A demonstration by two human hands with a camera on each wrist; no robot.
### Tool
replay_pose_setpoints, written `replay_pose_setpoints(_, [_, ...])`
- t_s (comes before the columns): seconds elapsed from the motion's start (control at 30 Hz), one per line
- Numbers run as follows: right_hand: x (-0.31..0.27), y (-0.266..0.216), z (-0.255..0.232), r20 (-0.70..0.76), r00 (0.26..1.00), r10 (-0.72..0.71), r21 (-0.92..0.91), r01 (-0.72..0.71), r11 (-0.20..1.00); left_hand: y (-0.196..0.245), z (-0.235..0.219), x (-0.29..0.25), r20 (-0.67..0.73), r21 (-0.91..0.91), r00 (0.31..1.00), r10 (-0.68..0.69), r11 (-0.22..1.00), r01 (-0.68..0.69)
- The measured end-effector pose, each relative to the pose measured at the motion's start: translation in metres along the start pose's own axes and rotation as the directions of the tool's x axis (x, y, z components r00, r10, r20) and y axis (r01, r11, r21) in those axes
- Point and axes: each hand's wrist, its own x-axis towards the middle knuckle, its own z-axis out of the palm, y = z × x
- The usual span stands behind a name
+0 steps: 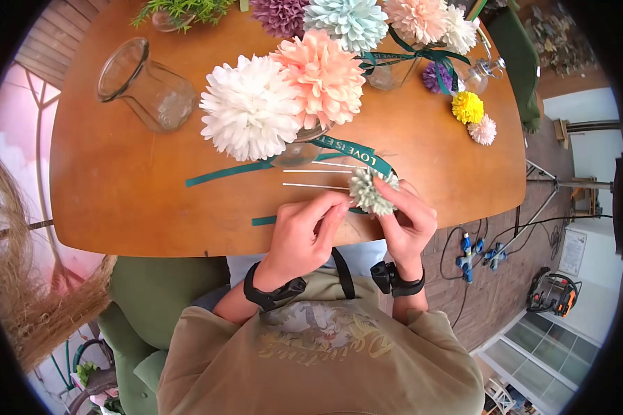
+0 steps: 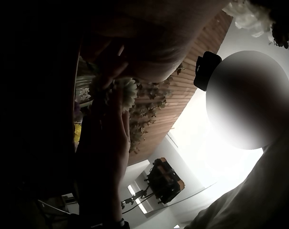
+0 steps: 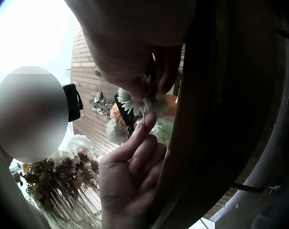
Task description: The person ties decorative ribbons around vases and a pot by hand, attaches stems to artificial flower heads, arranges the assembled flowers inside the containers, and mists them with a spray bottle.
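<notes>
A small pale green pompom flower (image 1: 370,191) is held at the table's near edge by my right hand (image 1: 410,220), its thumb and fingers around the bloom. Close beside it on the left is my left hand (image 1: 303,232), thumb and forefinger pinched together. In the right wrist view, the left hand (image 3: 130,174) pinches a thin pale stem (image 3: 143,118) just below the petals (image 3: 128,102). The left wrist view is dark, with part of the flower (image 2: 129,94) showing between the hands. Thin white sticks (image 1: 315,185) lie on the table just beyond the fingers.
Ahead stands a glass vase with white (image 1: 249,107) and peach (image 1: 322,79) pompom flowers. Green lettered ribbon (image 1: 346,149) trails around its base. A clear glass vase (image 1: 149,86) is at left; yellow (image 1: 468,107) and pale pink (image 1: 482,130) blooms lie at right on the wooden table (image 1: 118,200).
</notes>
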Motion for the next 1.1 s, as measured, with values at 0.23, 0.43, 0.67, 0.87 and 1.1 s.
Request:
replay_pose_setpoints(0.23, [0.002,-0.008,0.001,0.108,0.989,-0.105,-0.107,0.117,0.987,-0.003,-0.001,-0.005,-0.062,-0.021,0.995,0.075,0.997,-0.076])
replay_pose_setpoints(0.43, [0.015,-0.026,-0.015,0.008,0.953,-0.304,-0.218,0.298,0.929,0.0,-0.004,-0.005,-0.066,-0.093,0.989,0.133,0.986,-0.138])
replay_pose_setpoints(0.67, [0.056,-0.077,-0.033,-0.312,0.749,-0.585,-0.363,0.475,0.802,0.002,-0.012,-0.012,-0.183,-0.04,0.95,0.254,0.963,-0.265])
replay_pose_setpoints(0.87, [0.103,-0.116,-0.009,0.044,0.736,-0.676,-0.496,0.603,0.625,0.034,-0.047,-0.006,-0.321,0.258,0.855,0.408,0.906,-0.335])
replay_pose_setpoints(1.1, [0.111,-0.092,0.032,0.287,0.774,-0.565,-0.488,0.625,0.609,0.03,-0.09,0.015,-0.285,0.425,0.892,0.351,0.88,-0.211])
